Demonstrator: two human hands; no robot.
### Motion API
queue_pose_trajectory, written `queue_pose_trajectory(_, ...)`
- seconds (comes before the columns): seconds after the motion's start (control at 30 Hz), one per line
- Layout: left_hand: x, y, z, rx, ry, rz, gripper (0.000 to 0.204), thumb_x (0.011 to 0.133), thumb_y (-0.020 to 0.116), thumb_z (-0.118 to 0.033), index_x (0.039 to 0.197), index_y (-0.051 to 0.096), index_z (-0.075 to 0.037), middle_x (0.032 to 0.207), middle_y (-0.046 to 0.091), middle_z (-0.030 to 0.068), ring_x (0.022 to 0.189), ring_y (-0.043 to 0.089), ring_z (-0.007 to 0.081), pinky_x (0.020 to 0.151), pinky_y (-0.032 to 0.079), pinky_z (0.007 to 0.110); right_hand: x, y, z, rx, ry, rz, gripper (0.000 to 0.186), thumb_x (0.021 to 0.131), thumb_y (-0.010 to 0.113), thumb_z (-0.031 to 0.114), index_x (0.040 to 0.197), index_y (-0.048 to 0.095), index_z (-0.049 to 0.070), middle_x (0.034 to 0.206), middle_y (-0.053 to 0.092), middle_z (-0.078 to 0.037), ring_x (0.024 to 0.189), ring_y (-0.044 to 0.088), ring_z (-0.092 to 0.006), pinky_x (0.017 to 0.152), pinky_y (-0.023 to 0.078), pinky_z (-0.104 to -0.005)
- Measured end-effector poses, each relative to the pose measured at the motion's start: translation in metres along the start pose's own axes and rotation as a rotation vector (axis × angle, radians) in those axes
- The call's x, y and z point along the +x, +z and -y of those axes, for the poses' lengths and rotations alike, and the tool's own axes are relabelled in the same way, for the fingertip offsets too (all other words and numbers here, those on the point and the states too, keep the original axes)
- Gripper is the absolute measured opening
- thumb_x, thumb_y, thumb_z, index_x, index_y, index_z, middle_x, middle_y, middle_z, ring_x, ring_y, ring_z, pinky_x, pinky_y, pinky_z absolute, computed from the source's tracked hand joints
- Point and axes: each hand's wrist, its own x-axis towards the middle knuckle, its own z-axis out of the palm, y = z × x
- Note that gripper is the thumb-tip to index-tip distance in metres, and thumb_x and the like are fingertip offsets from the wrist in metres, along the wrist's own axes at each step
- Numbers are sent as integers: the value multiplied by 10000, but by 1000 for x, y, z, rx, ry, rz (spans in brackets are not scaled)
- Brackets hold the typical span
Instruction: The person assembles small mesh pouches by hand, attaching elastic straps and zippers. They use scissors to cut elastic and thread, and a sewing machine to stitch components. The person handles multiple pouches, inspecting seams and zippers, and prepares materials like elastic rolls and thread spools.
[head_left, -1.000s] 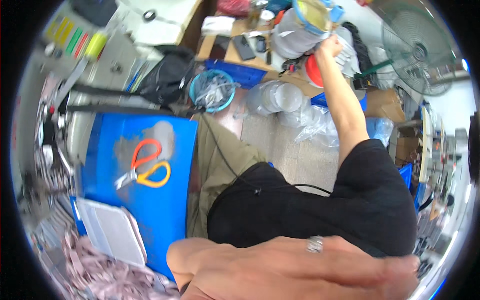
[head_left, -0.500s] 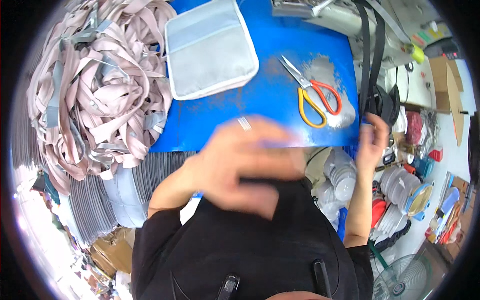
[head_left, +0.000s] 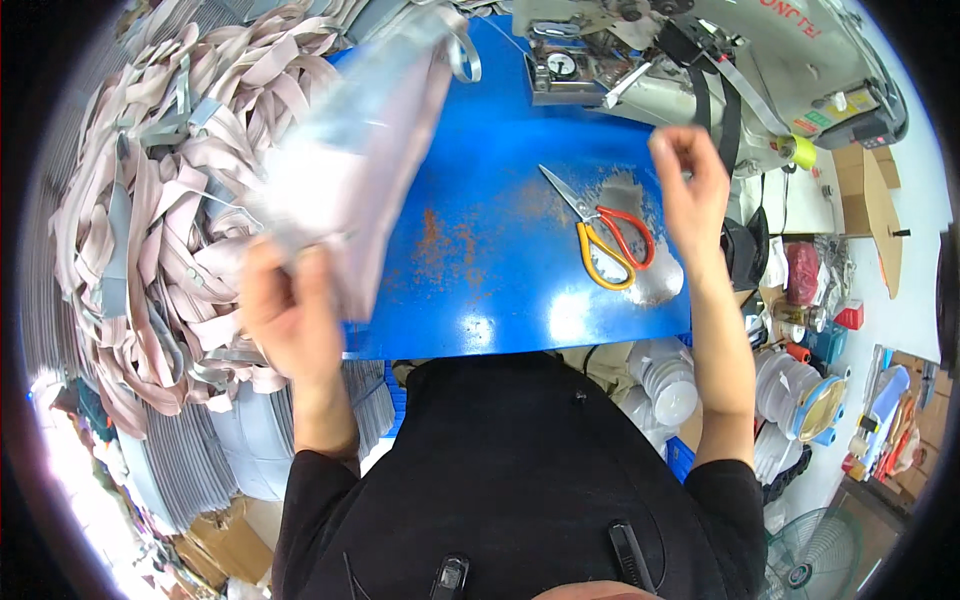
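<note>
At the left of the blue table (head_left: 480, 270), my left hand (head_left: 295, 315) is closed on the near end of a flat fabric case (head_left: 350, 190), grey with a pale pink side. The case is tilted up off the table and smeared by motion. To the right my right hand (head_left: 693, 190) is raised over the table's edge with its fingers curled; whether anything is between them is hidden. Scissors (head_left: 600, 235) with one orange and one yellow handle lie on the table between the hands, nearer the right, and neither hand touches them.
A large tangled heap of pink and grey fabric strips (head_left: 190, 240) fills the left side, with stacked grey panels (head_left: 180, 465) below. A sewing machine (head_left: 620, 45) stands at the back right. Clear plastic tubs (head_left: 665, 385) and a fan (head_left: 810, 560) are at the right.
The fabric case has gone from lying flat to being lifted and tilted. My left hand has moved left and taken hold of it; my right hand has risen. The view has shifted, too.
</note>
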Motion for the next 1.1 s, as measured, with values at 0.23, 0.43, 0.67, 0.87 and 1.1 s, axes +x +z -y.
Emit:
queue_pose_trajectory(0.23, -16, -52, 2, 45, 83, -159, 189, 1016, 604, -74, 1168, 637, 34, 1122, 699, 95, 959, 652, 148, 824, 513, 285, -36, 12, -2, -10, 35, 284, 170, 918, 755, 155, 971, 680, 13, 764, 659, -30, 684, 564, -81, 640, 477, -264)
queue_pose_trajectory(0.43, -18, -2, -41, 423, 636, 592, 270, 826, 745, -58, 1086, 683, -26, 1047, 720, 123, 827, 694, 268, 686, 551, 352, -24, 7, -28, 381, 290, 46, 227, 1060, 605, 255, 996, 671, 47, 787, 659, 11, 701, 580, -57, 620, 418, -206)
queue_pose_trajectory(0.67, -58, 59, 3, 404, 421, 1143, 315, 824, 800, -167, 1116, 701, -101, 1058, 671, 44, 874, 693, 240, 725, 571, 364, 50, 58, -6, 435, 208, 175, 550, 1102, 418, 444, 911, 670, -5, 721, 658, -58, 628, 614, -139, 592, 462, -307)
queue_pose_trajectory(0.87, -55, 80, 16, 316, 302, 954, 279, 843, 785, -145, 1111, 722, -93, 1061, 699, 49, 903, 706, 262, 728, 578, 372, 46, 65, 7, 375, 259, 78, 563, 1107, 406, 395, 833, 663, -24, 637, 624, -73, 555, 590, -157, 564, 476, -335)
queue_pose_trajectory(1.1, -50, 94, 24, 315, 285, 945, 222, 850, 773, -124, 1066, 736, -91, 989, 699, 61, 865, 700, 270, 704, 569, 367, 43, 80, 38, 332, 271, 143, 507, 1114, 452, 374, 918, 703, -21, 631, 636, -49, 541, 580, -108, 528, 477, -272)
